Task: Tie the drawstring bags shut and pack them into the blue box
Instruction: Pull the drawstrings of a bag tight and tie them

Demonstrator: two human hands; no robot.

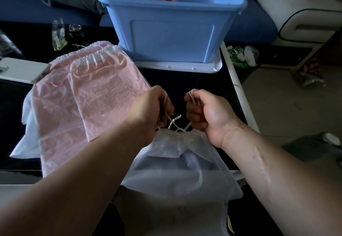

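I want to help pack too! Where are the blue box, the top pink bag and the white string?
blue box (172,37): head view, middle of its front wall.
top pink bag (103,95): head view, middle of its flat side.
white string (173,121): head view, on its knot.

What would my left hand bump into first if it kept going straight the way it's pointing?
Probably the blue box, or the pale lid under it; the left hand, gripping the white cord, points that way. Depth is unclear.
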